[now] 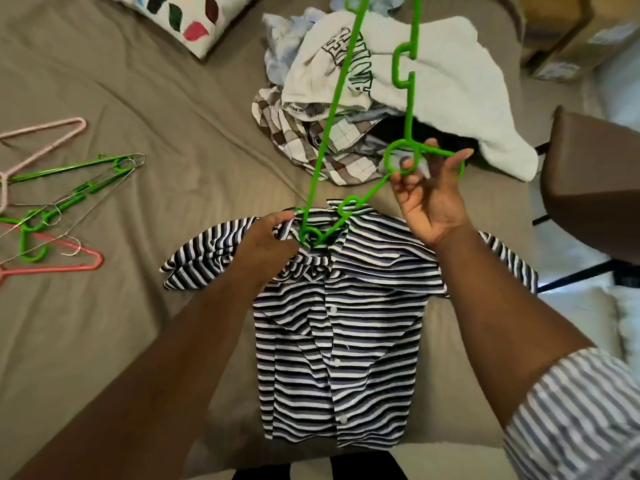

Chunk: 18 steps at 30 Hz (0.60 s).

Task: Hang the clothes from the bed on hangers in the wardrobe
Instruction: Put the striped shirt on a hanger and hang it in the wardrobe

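Left grip (268, 240) is pinched on the collar of the striped shirt (332, 358), and right grip (433, 206) has its fingers curled round the neck of the green hanger (333, 109), just below the hook. So both are clamped on something, neither is free.

The shirt lies flat and buttoned on the bed (104, 289), right in front of the person. One corner of the hanger is poked into the neck opening; the rest sticks up and away, so it looks like the hanger is only partly in.

Progress guess: early days. This one shirt isn't fully on its hanger yet, and the wardrobe isn't in view at all.

Counts: one shirt in hand, one hanger in use. Off to the left are the spare hangers (69, 169): one pale pink, one coral, what looks like two green and a couple of thin wire ones, tangled so hard to say. Further back is the clothes pile (433, 64), at least four pieces. Beyond that, one patterned pillow (180, 15).
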### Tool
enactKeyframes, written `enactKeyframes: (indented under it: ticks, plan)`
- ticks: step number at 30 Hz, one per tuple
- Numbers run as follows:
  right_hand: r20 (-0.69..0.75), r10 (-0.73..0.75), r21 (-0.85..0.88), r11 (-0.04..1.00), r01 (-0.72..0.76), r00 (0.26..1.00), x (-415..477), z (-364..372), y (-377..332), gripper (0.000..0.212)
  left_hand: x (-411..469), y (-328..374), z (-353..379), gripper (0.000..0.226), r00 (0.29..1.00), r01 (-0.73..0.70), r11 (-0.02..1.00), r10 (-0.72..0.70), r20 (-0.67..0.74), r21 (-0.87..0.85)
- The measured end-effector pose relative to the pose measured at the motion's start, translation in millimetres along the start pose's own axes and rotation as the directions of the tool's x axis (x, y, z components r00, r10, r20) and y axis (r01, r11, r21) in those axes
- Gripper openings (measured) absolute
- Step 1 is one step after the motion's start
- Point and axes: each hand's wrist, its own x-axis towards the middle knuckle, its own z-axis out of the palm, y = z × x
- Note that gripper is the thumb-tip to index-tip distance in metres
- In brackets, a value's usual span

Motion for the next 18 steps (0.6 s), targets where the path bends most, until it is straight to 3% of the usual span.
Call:
enactKeyframes:
  ticks: [6,9,11,13,15,18]
  plan:
    - [-0.056,0.078,-0.237,0.967,-0.089,0.995,14,12,0,0.061,9,11,0,0.05,0.999,-0.045,0.999,0.045,0.011,-0.015]
    - [-0.045,0.116,-0.562,0.818,-0.121,0.992,18,9,-11,0.07,15,14,-2,0.041,0.994,-0.103,0.994,0.101,-0.049,-0.027]
    - [-0.055,0.171,-0.674,0.721,-0.163,0.984,17,10,-17,0.066,17,16,0,0.033,0.99,-0.124,0.992,0.122,-0.075,-0.022]
    - [-0.027,0.19,-0.707,0.69,-0.152,0.982,16,14,-26,0.049,18,17,3,0.024,0.988,-0.122,0.992,0.117,-0.104,-0.039]
    - [0.021,0.173,-0.741,0.664,-0.101,0.985,17,17,-37,0.032,18,15,4,0.022,0.974,-0.151,0.988,0.153,-0.165,0.023]
    - [0.075,0.092,-0.842,0.54,0.013,0.993,17,17,-46,0.033,20,13,0,0.027,0.953,-0.168,0.984,0.177,-0.248,0.056]
